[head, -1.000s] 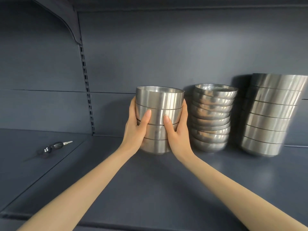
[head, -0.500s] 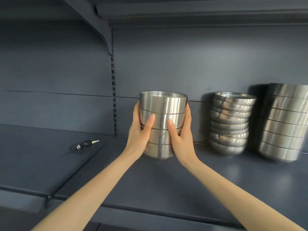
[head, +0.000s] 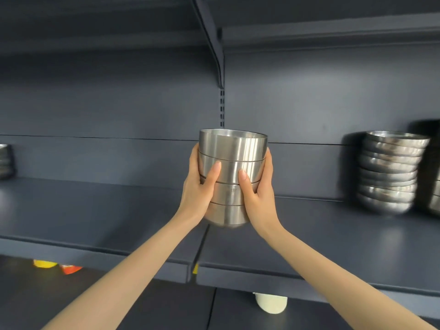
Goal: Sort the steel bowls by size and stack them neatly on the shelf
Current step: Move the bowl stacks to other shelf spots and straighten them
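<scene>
Clearly both hands, left hand (head: 198, 189) and right hand (head: 258, 194), clasp the nested bowl stack (head: 232, 172) between them above the shelf (head: 333, 239); smooth, rigid steel seems slippery, probably heavy, so gripping mid-stack suits.

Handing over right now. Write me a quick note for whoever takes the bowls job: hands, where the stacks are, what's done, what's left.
Left hand and right hand grip the held stack of four straight-sided bowls from either side, over the shelf near its board joint.
Rounded-bowl stack stands on the shelf to the right; more bowls sit at the far left edge.
Done: like bowls nested.
Left: set the held stack down, probably in line with the others.
</scene>
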`<state>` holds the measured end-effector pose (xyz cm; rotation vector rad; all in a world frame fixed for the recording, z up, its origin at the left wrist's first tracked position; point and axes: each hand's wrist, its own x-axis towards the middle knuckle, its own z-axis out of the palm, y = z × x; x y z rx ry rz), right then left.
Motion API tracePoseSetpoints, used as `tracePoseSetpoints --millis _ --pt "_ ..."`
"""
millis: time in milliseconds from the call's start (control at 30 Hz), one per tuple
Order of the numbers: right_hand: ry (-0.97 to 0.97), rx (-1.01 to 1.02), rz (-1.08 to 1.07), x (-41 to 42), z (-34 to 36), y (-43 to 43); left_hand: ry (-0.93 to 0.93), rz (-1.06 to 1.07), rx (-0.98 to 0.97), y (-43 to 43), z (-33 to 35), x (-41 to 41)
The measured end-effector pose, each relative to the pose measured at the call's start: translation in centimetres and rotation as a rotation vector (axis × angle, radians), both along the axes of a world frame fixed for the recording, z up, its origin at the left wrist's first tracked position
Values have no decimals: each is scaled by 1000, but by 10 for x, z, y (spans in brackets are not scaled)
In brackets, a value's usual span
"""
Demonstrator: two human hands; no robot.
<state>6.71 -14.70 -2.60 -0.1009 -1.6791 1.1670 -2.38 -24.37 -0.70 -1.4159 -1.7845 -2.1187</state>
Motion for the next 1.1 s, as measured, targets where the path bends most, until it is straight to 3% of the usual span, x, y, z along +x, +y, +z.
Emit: tracePoseSetpoints --millis 467,1100 --pt "7 -6 190 -123 6 -141 40 187 -8 -156 6 -107" --pt "0 -21 418 -349 13 -205 -18 337 22 -233 9 -305"
